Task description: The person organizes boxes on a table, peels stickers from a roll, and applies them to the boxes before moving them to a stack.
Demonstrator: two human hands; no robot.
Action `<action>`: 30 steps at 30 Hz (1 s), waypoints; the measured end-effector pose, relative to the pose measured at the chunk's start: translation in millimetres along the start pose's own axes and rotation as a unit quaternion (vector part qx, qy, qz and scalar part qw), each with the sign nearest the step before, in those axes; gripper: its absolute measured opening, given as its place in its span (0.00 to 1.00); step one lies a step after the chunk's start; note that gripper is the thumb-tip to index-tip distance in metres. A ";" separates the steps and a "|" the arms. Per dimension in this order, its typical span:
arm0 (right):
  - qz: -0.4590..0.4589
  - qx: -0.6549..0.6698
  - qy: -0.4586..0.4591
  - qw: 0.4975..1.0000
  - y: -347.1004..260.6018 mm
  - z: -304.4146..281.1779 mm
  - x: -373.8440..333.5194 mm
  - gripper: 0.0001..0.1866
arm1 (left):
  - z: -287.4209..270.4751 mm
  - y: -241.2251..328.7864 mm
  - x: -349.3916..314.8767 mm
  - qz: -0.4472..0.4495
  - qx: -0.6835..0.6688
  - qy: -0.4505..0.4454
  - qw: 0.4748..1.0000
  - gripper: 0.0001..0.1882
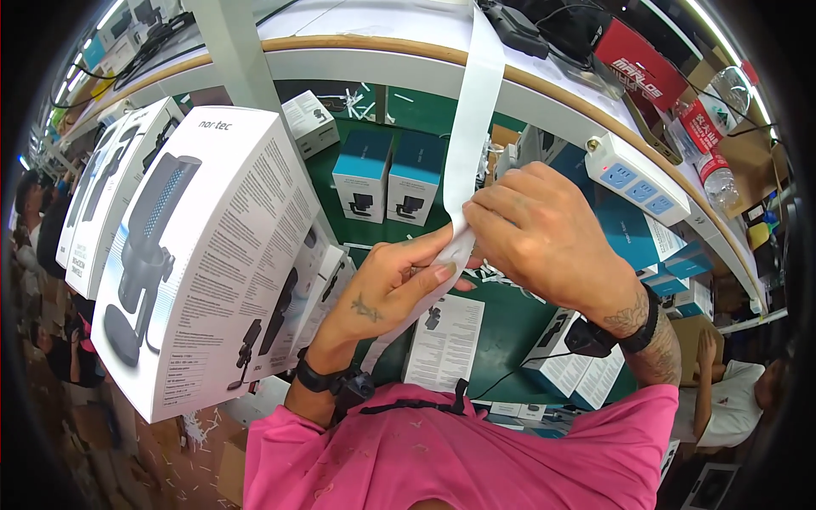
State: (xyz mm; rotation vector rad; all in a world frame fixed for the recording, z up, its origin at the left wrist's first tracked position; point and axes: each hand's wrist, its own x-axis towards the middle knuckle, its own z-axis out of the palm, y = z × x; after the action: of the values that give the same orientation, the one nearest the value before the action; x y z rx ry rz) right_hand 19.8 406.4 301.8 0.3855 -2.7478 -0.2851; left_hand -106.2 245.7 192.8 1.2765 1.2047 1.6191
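A long white paper strip [476, 102] that looks like label backing hangs from the shelf and runs down between my hands. My left hand [382, 289] is closed on it, thumb pressing the strip against the fingers. Just above and to the right, my right hand [540, 229] is closed on the same strip, its fingertips hidden behind the knuckles and paper. Below my left hand, the strip's tail hangs toward my pink shirt. Under my hands, a white printed box [446, 340] lies on the green surface [501, 340].
Large white microphone boxes [204, 263] stand close on my left. Teal-and-white boxes [363, 174] sit beyond my hands. A shelf edge [365, 47] crosses above, with a power strip [639, 178] fixed at right. Another person [739, 399] is at far right.
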 end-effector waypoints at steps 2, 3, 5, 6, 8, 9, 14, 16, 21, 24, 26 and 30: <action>0.004 0.013 -0.001 1.000 -0.2 2.2 -0.1 0.17 | 0.1 -0.4 -0.2 -0.010 -0.011 -0.001 1.000 0.24; 0.009 0.028 0.010 1.000 -0.3 2.7 -0.2 0.18 | 0.0 -0.4 -0.4 -0.021 -0.002 -0.005 1.000 0.24; 0.001 0.019 -0.016 1.000 0.7 2.5 -0.8 0.17 | 0.0 -1.1 -0.2 -0.034 0.007 -0.013 0.999 0.24; -0.012 0.009 -0.032 0.999 1.6 2.5 -1.0 0.17 | -0.2 -1.7 0.3 -0.019 0.011 -0.010 1.000 0.23; -0.013 0.035 -0.024 0.999 5.3 2.6 -1.6 0.17 | -0.9 -3.6 2.2 -0.005 0.014 -0.009 1.000 0.23; -0.021 0.056 -0.015 0.998 7.3 3.3 -2.0 0.17 | -1.1 -4.7 2.7 0.000 0.015 -0.007 1.000 0.22; -0.036 0.104 -0.004 0.994 16.0 6.7 -6.3 0.16 | -1.6 -10.1 2.7 0.013 0.020 -0.003 1.000 0.21; -0.021 0.129 0.032 0.991 19.1 6.5 -12.3 0.14 | 0.8 -12.8 1.9 0.018 0.019 -0.003 1.000 0.22; 0.155 0.007 0.257 0.954 3.4 50.5 -64.9 0.16 | -2.5 -18.1 -15.9 -0.076 -0.038 0.038 0.996 0.27; 0.210 -0.017 0.062 0.975 -20.7 155.3 -106.8 0.13 | -4.0 -28.8 -25.2 -0.092 -0.086 0.070 0.990 0.26; 0.244 0.042 -0.023 0.969 -35.2 233.1 -137.7 0.10 | -6.1 -35.2 -31.0 -0.101 -0.111 0.073 0.986 0.25; 0.248 0.118 -0.029 0.961 -57.2 330.8 -180.5 0.08 | -7.6 -44.3 -40.5 -0.110 -0.112 0.091 0.983 0.25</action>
State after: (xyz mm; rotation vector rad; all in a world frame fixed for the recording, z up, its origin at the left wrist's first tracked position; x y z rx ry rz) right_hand 74.2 455.3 -72.3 -0.2657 -2.8255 0.1643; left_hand -104.2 219.1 138.4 0.8403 1.1873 1.6787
